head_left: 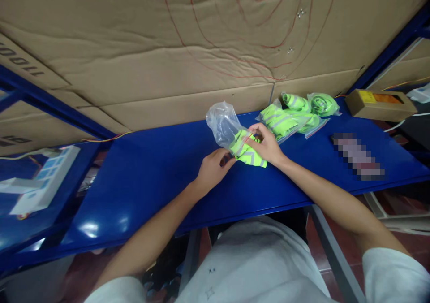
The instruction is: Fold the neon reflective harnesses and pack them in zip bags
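- A tall brown cardboard sheet [134, 61] with red hand-drawn rings stands behind the work.
- A glossy blue table [144, 173] runs across in front of the person.
- Both bare forearms reach inward over it, hands near each other but apart. The left hand [215, 169], thumb and forefinger rounded into a ring, pinches the near-left edge of the bag's mouth; the right hand [268, 147], wrist bent inward and fingers curled, grips the opposite edge.
- Packed neon-green striped bundles in clear bags [285, 121] lie just beyond the right hand.
- The clear, crinkled plastic bag [221, 121] puffs out toward the cardboard.
- The neon yellow-green fabric bundle with grey stripes [255, 158] sits between the hands, partly inside the bag, its folded end sticking out toward the person.
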`<state>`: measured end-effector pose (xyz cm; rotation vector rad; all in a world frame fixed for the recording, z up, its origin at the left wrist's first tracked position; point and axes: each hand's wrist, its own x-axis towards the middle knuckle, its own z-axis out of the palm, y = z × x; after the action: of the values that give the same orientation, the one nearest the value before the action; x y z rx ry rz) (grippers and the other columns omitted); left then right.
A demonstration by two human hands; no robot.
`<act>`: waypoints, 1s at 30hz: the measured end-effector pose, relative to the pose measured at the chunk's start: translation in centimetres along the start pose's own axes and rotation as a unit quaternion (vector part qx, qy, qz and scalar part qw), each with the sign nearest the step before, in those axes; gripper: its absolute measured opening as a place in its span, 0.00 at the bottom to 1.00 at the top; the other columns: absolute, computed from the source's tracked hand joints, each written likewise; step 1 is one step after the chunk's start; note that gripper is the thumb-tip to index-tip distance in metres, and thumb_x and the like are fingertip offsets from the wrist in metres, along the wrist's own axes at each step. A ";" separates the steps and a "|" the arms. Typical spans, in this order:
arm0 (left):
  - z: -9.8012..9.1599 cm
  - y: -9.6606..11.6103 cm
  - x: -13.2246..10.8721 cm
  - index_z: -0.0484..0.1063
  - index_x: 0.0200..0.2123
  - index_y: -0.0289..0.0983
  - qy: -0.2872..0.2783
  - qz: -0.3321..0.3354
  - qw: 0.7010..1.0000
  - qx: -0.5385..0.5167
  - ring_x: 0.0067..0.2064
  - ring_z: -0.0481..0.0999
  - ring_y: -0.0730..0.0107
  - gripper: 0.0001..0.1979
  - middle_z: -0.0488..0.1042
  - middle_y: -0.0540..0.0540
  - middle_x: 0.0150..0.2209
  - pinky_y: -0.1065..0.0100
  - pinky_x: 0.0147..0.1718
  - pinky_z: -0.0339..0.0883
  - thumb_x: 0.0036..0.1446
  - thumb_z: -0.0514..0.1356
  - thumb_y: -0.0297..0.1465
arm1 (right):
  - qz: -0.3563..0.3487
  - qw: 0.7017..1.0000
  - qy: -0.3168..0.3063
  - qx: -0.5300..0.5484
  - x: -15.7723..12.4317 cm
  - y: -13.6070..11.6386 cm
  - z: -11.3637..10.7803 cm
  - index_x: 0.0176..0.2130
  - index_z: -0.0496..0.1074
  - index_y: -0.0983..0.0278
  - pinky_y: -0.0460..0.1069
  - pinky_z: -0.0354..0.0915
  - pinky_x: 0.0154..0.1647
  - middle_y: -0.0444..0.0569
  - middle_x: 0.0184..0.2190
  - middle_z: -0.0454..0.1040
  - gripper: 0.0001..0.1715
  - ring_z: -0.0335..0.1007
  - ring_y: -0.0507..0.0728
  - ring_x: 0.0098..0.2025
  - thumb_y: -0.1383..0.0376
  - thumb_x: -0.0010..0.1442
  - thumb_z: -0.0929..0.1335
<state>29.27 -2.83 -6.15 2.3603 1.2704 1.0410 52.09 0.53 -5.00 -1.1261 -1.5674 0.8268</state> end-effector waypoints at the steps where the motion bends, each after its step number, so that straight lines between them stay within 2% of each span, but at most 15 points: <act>1: 0.1 -0.1 -0.1 0.74 0.38 0.38 -0.004 0.014 0.999 0.028 0.32 0.77 0.69 0.07 0.79 0.47 0.33 0.69 0.33 0.69 0.67 0.60 0.35 | 0.001 1.000 0.000 -0.002 -0.1 0.0 0.1 0.42 0.68 0.59 0.50 0.65 0.39 0.45 0.36 0.73 0.28 0.71 0.55 0.38 0.42 0.56 0.73; 3: 0.3 0.2 -0.3 0.74 0.37 0.38 0.000 0.032 0.994 0.106 0.31 0.78 0.68 0.09 0.80 0.46 0.32 0.68 0.31 0.66 0.68 0.56 0.32 | 0.011 1.000 0.012 -0.014 -0.3 0.1 0.3 0.41 0.68 0.59 0.50 0.66 0.39 0.45 0.36 0.74 0.28 0.71 0.55 0.38 0.41 0.56 0.73; 7: 1.1 1.6 -0.7 0.75 0.33 0.37 -0.002 0.044 0.970 0.240 0.24 0.76 0.66 0.12 0.77 0.46 0.24 0.66 0.24 0.55 0.69 0.54 0.32 | 0.052 0.994 0.072 -0.060 -0.1 0.9 0.9 0.40 0.70 0.59 0.51 0.65 0.38 0.46 0.36 0.75 0.27 0.72 0.55 0.37 0.42 0.56 0.74; 13: 1.5 2.7 -0.8 0.75 0.33 0.37 -0.025 0.067 0.962 0.265 0.22 0.75 0.66 0.14 0.78 0.45 0.23 0.65 0.22 0.50 0.70 0.53 0.32 | 0.117 0.989 0.083 -0.044 0.4 1.9 1.3 0.39 0.70 0.59 0.51 0.66 0.33 0.47 0.32 0.76 0.29 0.71 0.56 0.33 0.39 0.54 0.73; 18: 0.3 2.7 0.3 0.74 0.32 0.36 0.016 0.005 0.946 0.323 0.23 0.76 0.62 0.13 0.77 0.43 0.22 0.65 0.23 0.47 0.67 0.54 0.32 | 0.116 0.989 0.084 -0.025 1.0 1.4 2.2 0.41 0.71 0.60 0.50 0.65 0.31 0.47 0.31 0.76 0.29 0.70 0.55 0.31 0.39 0.56 0.72; 21: -0.1 2.8 0.6 0.75 0.34 0.35 -0.019 -0.031 0.940 0.340 0.24 0.77 0.58 0.13 0.77 0.40 0.23 0.64 0.23 0.48 0.66 0.54 0.33 | 0.137 0.984 0.115 -0.022 1.5 1.4 3.7 0.45 0.73 0.60 0.49 0.66 0.31 0.47 0.32 0.78 0.31 0.72 0.55 0.31 0.39 0.57 0.71; 24: -0.1 3.3 0.5 0.76 0.36 0.34 -0.061 -0.042 0.940 0.333 0.26 0.79 0.55 0.16 0.78 0.39 0.25 0.64 0.24 0.51 0.68 0.50 0.33 | 0.175 0.978 0.115 -0.016 1.9 1.6 4.7 0.46 0.76 0.62 0.49 0.68 0.33 0.47 0.31 0.78 0.33 0.74 0.56 0.33 0.39 0.55 0.72; 27: 0.3 3.7 0.1 0.76 0.37 0.32 -0.103 -0.035 0.947 0.303 0.29 0.79 0.54 0.18 0.79 0.37 0.27 0.63 0.26 0.55 0.69 0.48 0.30 | 0.188 0.976 0.108 -0.020 1.9 1.9 5.0 0.43 0.79 0.62 0.48 0.68 0.35 0.46 0.30 0.79 0.31 0.75 0.56 0.34 0.40 0.55 0.72; 30: 0.6 3.6 -0.2 0.76 0.35 0.32 -0.130 -0.037 0.955 0.264 0.30 0.79 0.55 0.17 0.79 0.35 0.29 0.62 0.28 0.59 0.69 0.48 0.29 | 0.170 0.978 0.121 -0.020 1.9 2.0 4.8 0.41 0.80 0.61 0.48 0.68 0.37 0.45 0.32 0.79 0.28 0.74 0.56 0.36 0.42 0.56 0.71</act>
<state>31.84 -4.96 -4.77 2.6774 1.6717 0.3694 47.88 3.03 -7.46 -1.4910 -1.2124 0.8460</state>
